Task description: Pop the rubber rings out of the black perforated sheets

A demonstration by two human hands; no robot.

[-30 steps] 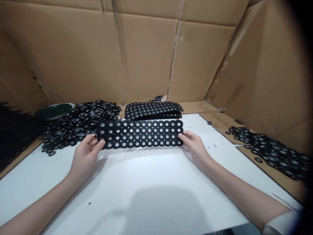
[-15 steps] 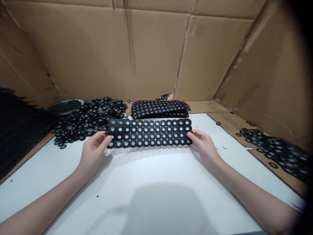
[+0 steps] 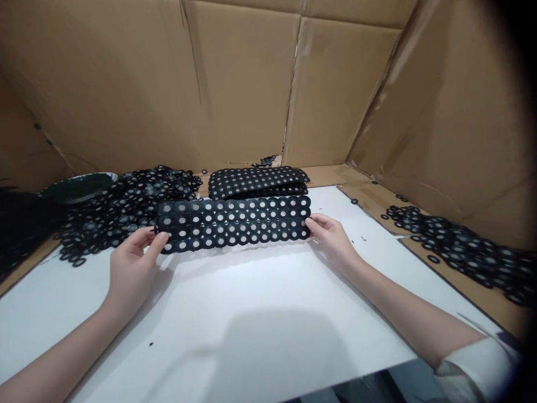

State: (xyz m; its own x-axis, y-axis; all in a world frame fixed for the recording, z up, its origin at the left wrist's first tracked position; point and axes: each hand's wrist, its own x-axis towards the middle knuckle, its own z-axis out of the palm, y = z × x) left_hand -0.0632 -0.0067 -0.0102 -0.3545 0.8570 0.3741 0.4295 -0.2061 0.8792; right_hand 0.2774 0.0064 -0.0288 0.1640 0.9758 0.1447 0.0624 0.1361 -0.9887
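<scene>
A black strip of linked rings point(image 3: 237, 223), several rows deep, is stretched between my two hands above the white table point(image 3: 210, 313). My left hand point(image 3: 140, 254) pinches its left end between thumb and fingers, where a short dark end sticks out. At the right end, the fingertips of my right hand point(image 3: 329, 232) are closed on the strip's edge. Just behind the strip lies a folded black ring mat point(image 3: 255, 182), its upper layer slightly raised.
Loose black rings are heaped at the left point(image 3: 126, 201), beside a green dish with a pale rim point(image 3: 79, 187). More rings point(image 3: 465, 252) lie on cardboard at the right. Cardboard walls point(image 3: 146, 84) stand around the back and sides.
The whole view has shifted, so hands, strip and piles sit further left in the picture. The strip now slants slightly, its right end higher. Both hands still grip it.
</scene>
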